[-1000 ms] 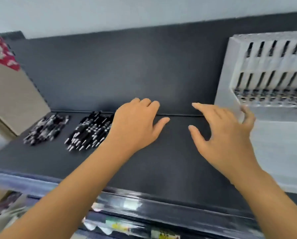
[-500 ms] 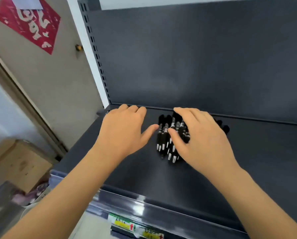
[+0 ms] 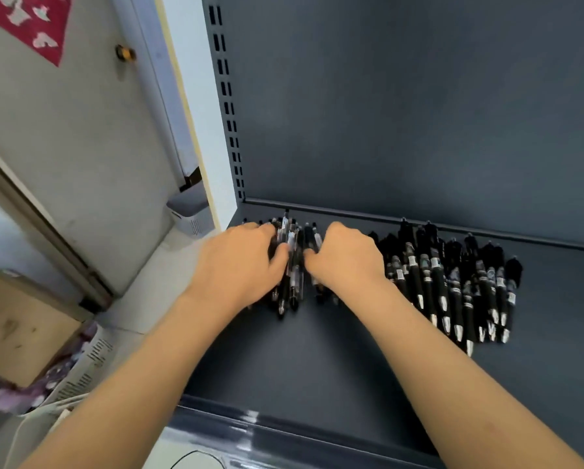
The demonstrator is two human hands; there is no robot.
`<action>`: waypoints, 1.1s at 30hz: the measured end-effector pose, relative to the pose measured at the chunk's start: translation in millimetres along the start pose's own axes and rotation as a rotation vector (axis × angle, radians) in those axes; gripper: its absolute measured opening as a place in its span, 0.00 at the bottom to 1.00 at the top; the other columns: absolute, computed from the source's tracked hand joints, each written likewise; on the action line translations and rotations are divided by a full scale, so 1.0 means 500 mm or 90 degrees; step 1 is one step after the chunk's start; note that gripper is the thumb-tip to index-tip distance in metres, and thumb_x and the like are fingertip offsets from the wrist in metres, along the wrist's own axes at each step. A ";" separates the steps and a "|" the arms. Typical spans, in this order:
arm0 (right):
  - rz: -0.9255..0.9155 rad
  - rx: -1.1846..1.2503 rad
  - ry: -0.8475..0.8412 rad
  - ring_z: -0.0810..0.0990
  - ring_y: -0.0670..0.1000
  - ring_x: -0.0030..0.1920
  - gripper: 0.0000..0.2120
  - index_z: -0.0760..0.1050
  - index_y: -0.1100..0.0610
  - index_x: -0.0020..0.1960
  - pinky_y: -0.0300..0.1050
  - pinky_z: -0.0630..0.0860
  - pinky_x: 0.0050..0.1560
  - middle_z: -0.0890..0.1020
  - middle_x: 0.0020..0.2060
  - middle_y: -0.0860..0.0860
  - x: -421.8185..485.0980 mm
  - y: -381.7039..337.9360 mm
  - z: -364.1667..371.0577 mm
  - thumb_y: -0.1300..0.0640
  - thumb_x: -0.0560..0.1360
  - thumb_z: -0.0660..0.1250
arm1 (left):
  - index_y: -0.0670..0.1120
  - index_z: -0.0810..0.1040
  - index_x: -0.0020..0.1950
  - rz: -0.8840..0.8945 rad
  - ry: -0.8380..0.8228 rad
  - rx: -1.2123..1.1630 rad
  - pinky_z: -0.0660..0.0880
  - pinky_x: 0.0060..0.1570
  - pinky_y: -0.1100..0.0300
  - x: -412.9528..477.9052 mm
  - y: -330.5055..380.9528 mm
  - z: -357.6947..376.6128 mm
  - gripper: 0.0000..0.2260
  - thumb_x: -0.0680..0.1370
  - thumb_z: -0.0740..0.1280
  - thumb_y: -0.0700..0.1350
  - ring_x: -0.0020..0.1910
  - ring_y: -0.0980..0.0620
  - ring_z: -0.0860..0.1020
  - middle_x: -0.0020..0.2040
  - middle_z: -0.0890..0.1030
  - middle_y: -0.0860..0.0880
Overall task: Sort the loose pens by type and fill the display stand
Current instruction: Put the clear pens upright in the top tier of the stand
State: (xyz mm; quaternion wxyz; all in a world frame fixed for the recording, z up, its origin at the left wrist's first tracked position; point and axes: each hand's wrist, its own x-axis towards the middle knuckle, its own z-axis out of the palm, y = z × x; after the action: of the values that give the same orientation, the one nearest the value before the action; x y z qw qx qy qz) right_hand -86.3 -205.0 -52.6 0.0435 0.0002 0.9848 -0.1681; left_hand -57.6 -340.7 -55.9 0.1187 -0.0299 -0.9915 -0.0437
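Two piles of pens lie on the dark shelf (image 3: 317,360). The left pile (image 3: 292,265) has clear-barrelled pens with black grips, at the shelf's far left corner. My left hand (image 3: 240,262) and my right hand (image 3: 346,257) both rest on this pile, fingers curled down over the pens, pressing them from either side. The right pile (image 3: 453,286) is of black pens with silver tips pointing toward me; neither hand touches it. The display stand is out of view.
The shelf's dark back panel (image 3: 402,113) rises right behind the pens, with a slotted upright (image 3: 228,106) at its left. Left of the shelf are a door (image 3: 80,130), a cardboard box (image 3: 16,326) and a white basket (image 3: 80,374) on the floor.
The view has swung left and both hands have shifted from the black-pen pile to the left pile of clear pens. Their fingers have curled down onto it. The display stand left the view a second ago.
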 end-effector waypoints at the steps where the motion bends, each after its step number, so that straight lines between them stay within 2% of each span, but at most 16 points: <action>1: 0.014 0.006 0.003 0.79 0.58 0.49 0.13 0.68 0.60 0.46 0.43 0.68 0.37 0.76 0.41 0.53 0.007 -0.004 0.004 0.50 0.75 0.66 | 0.48 0.75 0.56 -0.002 -0.009 -0.019 0.66 0.39 0.57 0.002 -0.003 0.000 0.16 0.80 0.55 0.56 0.52 0.46 0.77 0.51 0.79 0.49; 3: 0.026 0.011 0.009 0.76 0.56 0.41 0.14 0.65 0.59 0.37 0.40 0.66 0.31 0.71 0.33 0.50 0.015 -0.007 0.008 0.52 0.74 0.65 | 0.47 0.75 0.56 -0.006 -0.011 -0.055 0.68 0.40 0.56 0.006 -0.013 -0.001 0.16 0.80 0.55 0.55 0.52 0.46 0.77 0.51 0.78 0.49; 5: 0.023 0.009 0.006 0.73 0.55 0.38 0.16 0.62 0.57 0.33 0.41 0.66 0.30 0.69 0.31 0.50 0.016 -0.005 0.004 0.55 0.75 0.64 | 0.46 0.75 0.59 -0.028 -0.006 -0.074 0.72 0.45 0.55 0.007 -0.024 -0.001 0.18 0.80 0.55 0.56 0.54 0.46 0.76 0.54 0.78 0.48; 7: 0.012 0.020 -0.012 0.78 0.58 0.41 0.16 0.61 0.56 0.33 0.44 0.72 0.34 0.74 0.34 0.53 0.019 0.001 -0.002 0.57 0.77 0.62 | 0.45 0.73 0.64 -0.062 -0.030 -0.082 0.73 0.50 0.52 0.006 -0.031 0.002 0.22 0.80 0.55 0.58 0.58 0.44 0.75 0.58 0.76 0.45; 9: 0.009 0.099 -0.038 0.81 0.57 0.35 0.13 0.65 0.58 0.35 0.44 0.78 0.34 0.79 0.35 0.57 0.026 0.011 -0.001 0.59 0.79 0.60 | 0.45 0.70 0.68 -0.084 -0.062 -0.082 0.72 0.54 0.51 0.004 -0.029 0.009 0.24 0.80 0.54 0.60 0.60 0.42 0.73 0.62 0.73 0.43; 10: 0.017 0.168 -0.055 0.80 0.55 0.28 0.12 0.68 0.61 0.38 0.42 0.77 0.30 0.79 0.32 0.57 0.027 0.013 0.002 0.58 0.80 0.59 | 0.45 0.69 0.69 -0.090 -0.069 -0.088 0.71 0.54 0.51 0.003 -0.026 0.015 0.24 0.81 0.53 0.59 0.60 0.42 0.73 0.64 0.72 0.44; 12: 0.029 0.297 -0.081 0.73 0.50 0.19 0.17 0.72 0.63 0.42 0.39 0.71 0.23 0.77 0.26 0.56 0.026 0.009 0.013 0.50 0.80 0.59 | 0.46 0.69 0.69 -0.105 -0.059 -0.114 0.71 0.53 0.51 0.003 -0.021 0.027 0.23 0.81 0.53 0.59 0.60 0.43 0.73 0.64 0.71 0.44; 15: 0.039 0.371 -0.066 0.67 0.48 0.15 0.23 0.65 0.58 0.31 0.35 0.64 0.19 0.71 0.20 0.52 0.020 0.009 0.020 0.44 0.75 0.66 | 0.46 0.71 0.66 -0.122 -0.028 -0.132 0.72 0.49 0.52 0.003 -0.018 0.039 0.21 0.81 0.52 0.57 0.57 0.43 0.74 0.62 0.72 0.45; 17: 0.037 0.367 -0.056 0.67 0.49 0.17 0.23 0.63 0.56 0.29 0.37 0.65 0.20 0.69 0.19 0.50 0.019 0.011 0.019 0.44 0.72 0.69 | 0.47 0.74 0.64 -0.112 -0.010 -0.132 0.73 0.49 0.52 0.001 -0.018 0.044 0.20 0.81 0.52 0.56 0.56 0.45 0.75 0.59 0.73 0.47; 19: 0.024 0.342 -0.039 0.69 0.49 0.20 0.19 0.66 0.56 0.31 0.39 0.70 0.21 0.70 0.21 0.50 0.018 0.010 0.021 0.46 0.70 0.70 | 0.49 0.75 0.63 -0.099 0.005 -0.124 0.74 0.49 0.52 0.000 -0.017 0.047 0.20 0.81 0.51 0.56 0.56 0.45 0.75 0.59 0.74 0.47; 22: -0.002 0.291 -0.011 0.73 0.49 0.27 0.15 0.69 0.57 0.36 0.44 0.76 0.30 0.75 0.27 0.51 0.015 0.000 0.027 0.48 0.66 0.70 | 0.49 0.75 0.63 -0.096 0.014 -0.124 0.75 0.49 0.52 0.000 -0.018 0.050 0.20 0.82 0.51 0.56 0.57 0.45 0.75 0.59 0.74 0.48; 26: -0.010 0.233 -0.004 0.75 0.50 0.33 0.16 0.72 0.59 0.41 0.43 0.75 0.32 0.80 0.35 0.53 0.014 -0.002 0.020 0.49 0.65 0.71 | 0.48 0.76 0.64 -0.070 0.024 -0.164 0.73 0.53 0.52 -0.002 -0.025 0.056 0.22 0.81 0.49 0.56 0.56 0.45 0.75 0.58 0.75 0.46; 30: -0.003 0.147 0.052 0.78 0.54 0.43 0.17 0.71 0.59 0.48 0.43 0.69 0.36 0.79 0.42 0.53 0.015 0.012 0.019 0.50 0.67 0.71 | 0.46 0.76 0.64 -0.051 0.019 -0.206 0.71 0.57 0.53 0.000 -0.024 0.061 0.18 0.82 0.53 0.52 0.57 0.45 0.74 0.58 0.75 0.45; 31: 0.001 0.142 0.072 0.77 0.55 0.43 0.16 0.70 0.59 0.47 0.43 0.68 0.35 0.79 0.41 0.52 0.015 0.017 0.021 0.50 0.68 0.71 | 0.46 0.76 0.64 -0.047 0.022 -0.215 0.71 0.57 0.54 0.000 -0.022 0.061 0.18 0.82 0.54 0.52 0.56 0.45 0.74 0.58 0.75 0.45; 33: 0.002 0.125 0.102 0.75 0.52 0.35 0.13 0.69 0.59 0.40 0.41 0.65 0.28 0.76 0.34 0.50 0.014 0.023 0.022 0.51 0.68 0.69 | 0.46 0.76 0.64 -0.045 0.026 -0.236 0.71 0.57 0.54 -0.001 -0.017 0.061 0.17 0.82 0.55 0.51 0.56 0.46 0.74 0.58 0.75 0.46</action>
State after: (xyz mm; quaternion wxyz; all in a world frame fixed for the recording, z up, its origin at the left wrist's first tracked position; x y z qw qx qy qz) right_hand -92.3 -198.0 -67.4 -0.0356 0.0198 0.9639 -0.2631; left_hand -65.0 -346.5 -86.2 0.1297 -0.0158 -0.9642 -0.2306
